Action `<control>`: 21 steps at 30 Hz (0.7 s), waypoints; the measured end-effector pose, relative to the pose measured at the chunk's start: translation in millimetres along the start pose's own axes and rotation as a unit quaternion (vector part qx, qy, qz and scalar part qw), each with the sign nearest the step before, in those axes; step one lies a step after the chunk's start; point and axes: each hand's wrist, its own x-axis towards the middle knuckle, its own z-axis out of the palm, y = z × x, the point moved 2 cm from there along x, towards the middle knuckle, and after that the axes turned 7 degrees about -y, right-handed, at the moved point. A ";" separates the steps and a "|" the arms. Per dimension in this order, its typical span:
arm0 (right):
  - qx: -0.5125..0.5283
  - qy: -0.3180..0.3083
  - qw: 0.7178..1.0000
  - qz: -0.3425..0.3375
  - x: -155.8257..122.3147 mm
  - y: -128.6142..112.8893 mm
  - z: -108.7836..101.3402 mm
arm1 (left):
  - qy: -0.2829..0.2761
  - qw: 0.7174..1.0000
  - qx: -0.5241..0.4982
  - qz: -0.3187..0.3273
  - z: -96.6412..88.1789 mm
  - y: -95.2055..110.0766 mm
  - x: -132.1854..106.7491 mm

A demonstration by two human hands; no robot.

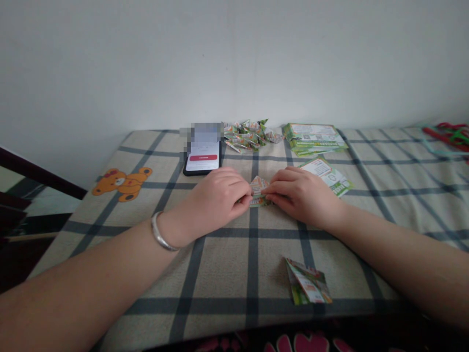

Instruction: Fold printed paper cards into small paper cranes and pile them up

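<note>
Between my two hands a small printed paper (258,185) is folded to a point at its far side, low over the checked cloth. My left hand (222,194) pinches its left edge; a silver bracelet (161,232) circles that wrist. On the other side, my right hand (302,193) grips the right edge with thumb and fingers closed. Part of the paper is hidden by the fingertips. A flat printed leaflet (335,181) lies partly behind my right hand. Nearer to me rests another folded piece of leaflet paper (308,283).
Along the wall stand a phone (202,164) with its screen lit, a heap of folded paper pieces (247,134) and a stack of leaflets (315,137). A bear picture (122,183) lies at the left. Red and green items (452,136) sit far right.
</note>
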 end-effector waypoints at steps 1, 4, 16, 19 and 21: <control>0.002 0.000 1.000 0.003 0.8 0.2 0.3 | 0.002 1.000 0.002 0.002 -0.9 0.7 0.5; 0.013 0.003 1.000 0.005 2.5 1.1 0.9 | 0.003 1.000 0.006 -0.006 -2.4 1.5 1.5; 0.041 0.002 0.999 -0.020 -2.5 4.0 -2.0 | -0.011 0.999 0.030 -0.038 -0.3 0.6 -0.1; 0.033 0.007 0.999 -0.008 -0.8 3.0 -2.2 | -0.007 0.997 0.035 -0.065 -0.7 4.0 0.8; 0.022 0.012 1.000 0.003 0.8 3.0 -2.0 | -0.012 0.996 0.042 -0.080 -0.5 6.3 1.8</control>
